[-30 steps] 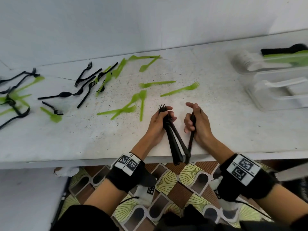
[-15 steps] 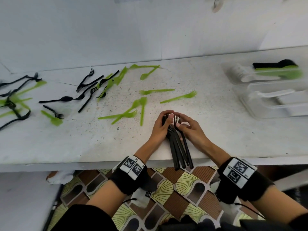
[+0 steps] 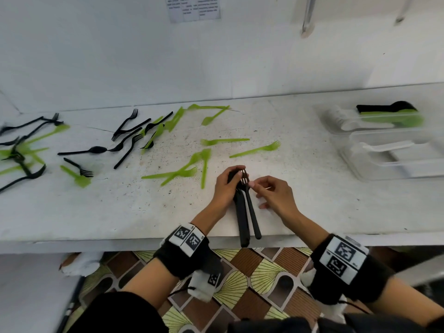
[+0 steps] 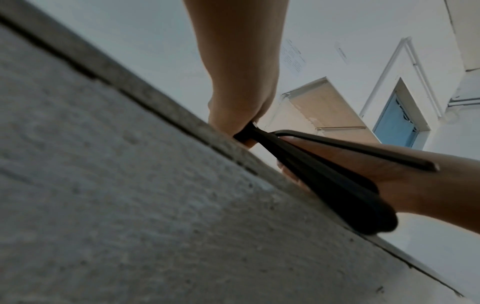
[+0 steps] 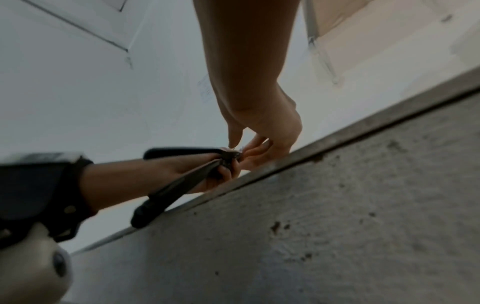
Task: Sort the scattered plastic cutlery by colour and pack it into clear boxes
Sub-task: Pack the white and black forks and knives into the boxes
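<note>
The black forks [image 3: 243, 207] sit bunched in the left hand [image 3: 225, 188]'s curled grip; the right hand [image 3: 276, 195] pinches the tines. Handles overhanging the table [image 3: 312, 200]'s edge might splay and slip.

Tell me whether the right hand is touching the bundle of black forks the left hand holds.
Touching. In the head view the right hand's fingertip meets the tines of the black forks, gripped by the left hand.

loose cutlery [image 3: 125, 143] lies left on the table [image 3: 300, 188], boxes [image 3: 389, 150] far right.
</note>
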The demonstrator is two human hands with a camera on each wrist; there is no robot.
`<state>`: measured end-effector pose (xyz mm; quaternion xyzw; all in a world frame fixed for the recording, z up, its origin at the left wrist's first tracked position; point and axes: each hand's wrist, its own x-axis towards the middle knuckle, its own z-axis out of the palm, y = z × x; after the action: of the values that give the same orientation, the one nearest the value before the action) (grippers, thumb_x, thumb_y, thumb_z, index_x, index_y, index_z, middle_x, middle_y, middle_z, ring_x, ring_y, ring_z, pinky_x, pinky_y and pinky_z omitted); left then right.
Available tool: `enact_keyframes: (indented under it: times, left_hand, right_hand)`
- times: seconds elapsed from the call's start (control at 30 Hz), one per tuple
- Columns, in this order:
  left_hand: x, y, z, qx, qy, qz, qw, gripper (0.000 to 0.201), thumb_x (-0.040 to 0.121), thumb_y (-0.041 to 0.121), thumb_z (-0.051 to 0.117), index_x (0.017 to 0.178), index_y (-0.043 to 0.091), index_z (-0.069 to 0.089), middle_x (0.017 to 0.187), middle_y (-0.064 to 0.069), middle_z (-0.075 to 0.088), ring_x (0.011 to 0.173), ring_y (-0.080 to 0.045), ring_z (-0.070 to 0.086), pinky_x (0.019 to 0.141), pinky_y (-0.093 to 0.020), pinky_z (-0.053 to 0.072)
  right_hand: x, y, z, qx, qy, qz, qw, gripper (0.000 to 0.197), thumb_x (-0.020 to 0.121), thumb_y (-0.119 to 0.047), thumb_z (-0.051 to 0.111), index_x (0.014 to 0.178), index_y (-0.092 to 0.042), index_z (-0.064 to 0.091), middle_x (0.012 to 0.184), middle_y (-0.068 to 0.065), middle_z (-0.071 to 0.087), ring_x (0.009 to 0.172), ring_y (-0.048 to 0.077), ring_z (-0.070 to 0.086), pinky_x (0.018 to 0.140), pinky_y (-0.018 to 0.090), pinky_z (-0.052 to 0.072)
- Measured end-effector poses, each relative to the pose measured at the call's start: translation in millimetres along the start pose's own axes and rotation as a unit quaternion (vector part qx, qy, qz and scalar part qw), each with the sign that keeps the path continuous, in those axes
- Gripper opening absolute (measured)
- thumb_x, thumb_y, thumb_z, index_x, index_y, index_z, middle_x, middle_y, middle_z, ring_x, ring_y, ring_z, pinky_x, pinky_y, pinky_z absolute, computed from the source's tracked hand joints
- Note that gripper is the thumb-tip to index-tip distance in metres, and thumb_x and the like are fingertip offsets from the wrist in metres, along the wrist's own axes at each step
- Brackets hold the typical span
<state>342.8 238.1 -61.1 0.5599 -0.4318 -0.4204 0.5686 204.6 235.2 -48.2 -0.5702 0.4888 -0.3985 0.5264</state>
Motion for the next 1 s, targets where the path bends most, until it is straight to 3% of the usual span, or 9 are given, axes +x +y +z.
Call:
enact_keyframes:
  times: [0.13, 0.23, 0.43, 0.6, 0.7, 0.77, 0.93, 1.0]
  left_hand:
    - [2.8, 2.7, -5.4, -0.008, 0.016, 0.015, 1.000, 0.016, 0.096, 0.004, 0.047, 0.106, 0.008, 0.059, 0.091, -0.004, 0.066, 0.085, -0.006, 0.064, 0.078, -0.016, 0.050]
    - [5.4, 6.0, -5.5, -0.003, 0.046, 0.018, 0.999, 0.018, 0.094, 0.003, 0.048, 0.104, 0.010, 0.061, 0.088, -0.002, 0.068, 0.089, -0.015, 0.065, 0.083, -0.026, 0.053]
    - [4.5, 14.9, -5.2, 0.029, 0.078, 0.048, 0.995, 0.018, 0.092, 0.003, 0.052, 0.098, 0.016, 0.063, 0.096, -0.006, 0.068, 0.089, -0.009, 0.065, 0.086, -0.025, 0.050]
    - [7.5, 20.5, -9.5, 0.013, 0.095, 0.048, 0.994, 0.015, 0.088, 0.010, 0.062, 0.100, 0.018, 0.064, 0.104, -0.009, 0.069, 0.097, -0.017, 0.065, 0.088, -0.027, 0.049]
    - [10.4, 29.3, -10.7, -0.068, 0.072, -0.013, 0.995, 0.021, 0.084, 0.016, 0.068, 0.103, 0.010, 0.064, 0.099, -0.009, 0.070, 0.085, -0.014, 0.066, 0.085, -0.026, 0.049]
    - [10.9, 34.7, -10.4, -0.104, 0.033, -0.034, 0.993, 0.013, 0.086, 0.014, 0.065, 0.097, 0.008, 0.065, 0.091, -0.005, 0.067, 0.079, -0.010, 0.062, 0.082, -0.023, 0.047]
    - [11.8, 30.3, -6.6, -0.056, -0.017, -0.008, 0.998, 0.017, 0.095, 0.011, 0.050, 0.105, 0.003, 0.062, 0.090, 0.003, 0.061, 0.082, 0.003, 0.058, 0.078, -0.010, 0.045]
    - [12.9, 28.5, -5.6, -0.029, -0.010, 0.001, 1.000, 0.016, 0.096, 0.010, 0.048, 0.104, 0.004, 0.061, 0.091, 0.004, 0.061, 0.083, 0.001, 0.057, 0.077, -0.009, 0.045]
  right_hand:
    - [-4.9, -7.7, -1.5, -0.007, -0.053, 0.020, 0.998, 0.014, 0.080, -0.023, 0.072, 0.088, -0.012, 0.070, 0.078, 0.006, 0.067, 0.065, 0.010, 0.064, 0.053, 0.019, 0.054]
    - [-3.0, -19.9, 1.6, 0.009, -0.033, 0.025, 0.999, 0.022, 0.081, -0.029, 0.071, 0.095, -0.012, 0.068, 0.080, 0.005, 0.069, 0.063, 0.013, 0.066, 0.054, 0.022, 0.055]
    - [-2.6, -30.5, 0.8, -0.037, -0.082, 0.025, 0.996, 0.019, 0.078, -0.030, 0.074, 0.089, -0.017, 0.066, 0.078, 0.003, 0.069, 0.062, 0.011, 0.068, 0.057, 0.026, 0.058]
    - [-1.8, -32.9, 4.0, -0.029, -0.111, 0.041, 0.993, 0.021, 0.080, -0.019, 0.072, 0.099, -0.009, 0.066, 0.077, 0.005, 0.068, 0.060, 0.010, 0.065, 0.053, 0.022, 0.055]
    - [-0.7, -32.2, 7.9, -0.019, -0.112, 0.036, 0.993, 0.019, 0.082, -0.010, 0.069, 0.101, -0.006, 0.066, 0.074, 0.006, 0.067, 0.057, 0.009, 0.064, 0.054, 0.022, 0.055]
    - [0.1, -31.9, 10.4, -0.029, -0.109, 0.025, 0.993, 0.016, 0.083, -0.010, 0.068, 0.099, -0.008, 0.067, 0.073, 0.005, 0.067, 0.061, 0.009, 0.064, 0.056, 0.020, 0.055]
    - [-1.7, -30.9, 18.0, -0.020, -0.121, 0.038, 0.992, 0.011, 0.086, -0.006, 0.061, 0.096, -0.007, 0.063, 0.077, 0.007, 0.068, 0.067, 0.016, 0.068, 0.061, 0.023, 0.058]
    - [-2.2, -29.4, 20.9, -0.012, -0.119, 0.047, 0.992, 0.010, 0.088, -0.004, 0.057, 0.097, -0.005, 0.062, 0.080, 0.006, 0.067, 0.066, 0.016, 0.067, 0.059, 0.023, 0.058]
